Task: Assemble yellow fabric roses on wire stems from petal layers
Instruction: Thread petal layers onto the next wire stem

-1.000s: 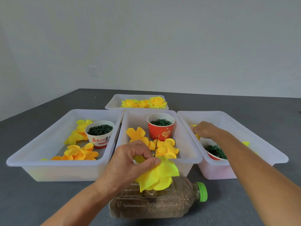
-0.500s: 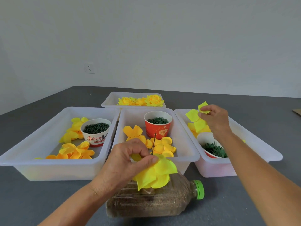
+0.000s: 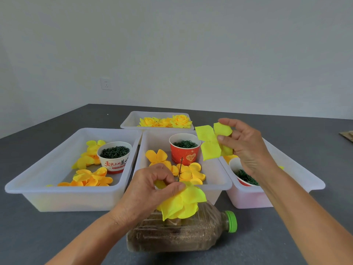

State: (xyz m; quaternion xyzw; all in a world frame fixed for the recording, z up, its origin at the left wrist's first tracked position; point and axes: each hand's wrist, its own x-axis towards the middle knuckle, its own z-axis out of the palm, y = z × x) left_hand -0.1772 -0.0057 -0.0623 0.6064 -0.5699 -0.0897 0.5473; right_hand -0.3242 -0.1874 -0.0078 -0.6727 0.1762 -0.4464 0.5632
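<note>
My left hand [image 3: 150, 186] pinches a partly built yellow rose [image 3: 183, 203] whose petals hang downward, above a bottle. A thin dark wire stem [image 3: 180, 169] sticks up from the rose past my thumb. My right hand [image 3: 244, 146] holds a flat bright-yellow petal layer [image 3: 209, 143] in the air, pinched between thumb and fingers, over the gap between the middle and right bins. Finished yellow roses [image 3: 168, 121] lie in the far tray [image 3: 131, 119].
A sand-filled plastic bottle [image 3: 181, 234] with a green cap lies on its side near me. The left bin [image 3: 57, 196] holds orange petals and a white cup of green pieces; the middle bin [image 3: 219, 180] a red cup [image 3: 184, 150] and petals; the right bin [image 3: 298, 175] another cup.
My right hand has lifted a petal layer out of the right bin and carried it up and left toward the stem. My left hand keeps hold of the rose.
</note>
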